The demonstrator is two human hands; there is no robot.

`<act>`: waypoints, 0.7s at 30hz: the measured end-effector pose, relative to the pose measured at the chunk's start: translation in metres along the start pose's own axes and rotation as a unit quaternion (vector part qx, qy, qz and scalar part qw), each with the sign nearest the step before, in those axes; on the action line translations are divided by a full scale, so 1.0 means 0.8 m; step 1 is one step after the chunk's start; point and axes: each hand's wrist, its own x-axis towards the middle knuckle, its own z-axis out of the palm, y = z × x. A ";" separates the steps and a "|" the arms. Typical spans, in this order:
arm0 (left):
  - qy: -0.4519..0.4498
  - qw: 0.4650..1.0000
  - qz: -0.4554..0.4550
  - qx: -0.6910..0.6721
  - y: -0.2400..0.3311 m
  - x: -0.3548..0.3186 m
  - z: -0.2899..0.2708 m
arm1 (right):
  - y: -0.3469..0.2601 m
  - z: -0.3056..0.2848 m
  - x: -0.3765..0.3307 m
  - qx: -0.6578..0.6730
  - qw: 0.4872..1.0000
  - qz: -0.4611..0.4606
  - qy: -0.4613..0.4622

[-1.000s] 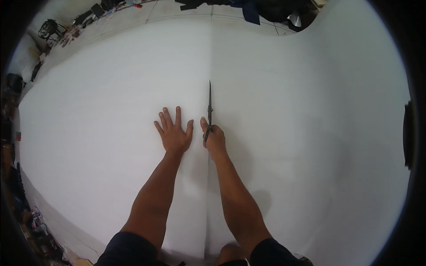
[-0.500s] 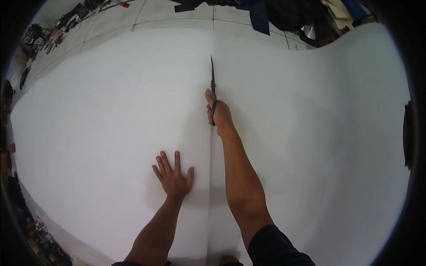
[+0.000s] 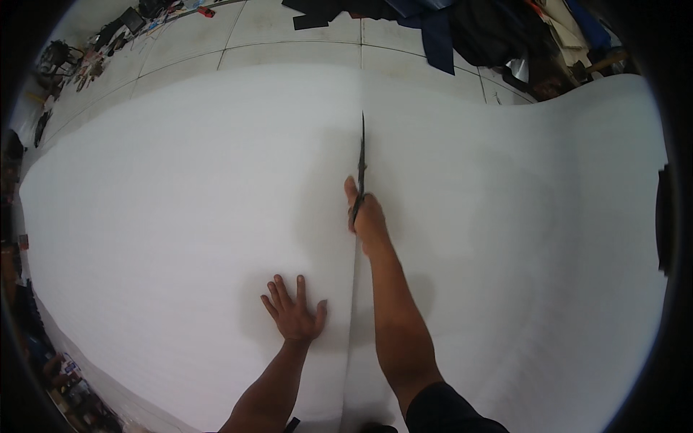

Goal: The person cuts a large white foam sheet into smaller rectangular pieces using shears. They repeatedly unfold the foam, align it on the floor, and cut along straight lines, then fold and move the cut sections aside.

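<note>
A large white sheet (image 3: 180, 187) of smooth, bendy material covers the floor in front of me. My right hand (image 3: 371, 221) grips a pair of dark, long-bladed scissors (image 3: 362, 155) at the handles, with the blades pointing away from me along the sheet. From the scissors a straight slit runs back towards me, between my two arms. Left of this slit, my left hand (image 3: 294, 315) lies flat on the sheet with its fingers spread, holding nothing. Whether the blades are fully together is hard to make out.
Beyond the sheet's far edge is a tiled floor (image 3: 289, 54). Dark cloth pieces (image 3: 437, 40) and a heap of mixed items lie at the far right. Clutter lines the left side. At right the sheet (image 3: 613, 108) curves upward.
The whole view has shifted, so sheet, scissors and both hands appear lower and slightly to the right. My left hand stays flat, and my right hand keeps its grip on the scissors.
</note>
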 end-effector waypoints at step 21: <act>0.092 0.995 0.024 0.014 -0.001 -0.014 0.012 | -0.010 -0.098 -0.074 0.077 0.955 -0.286 0.015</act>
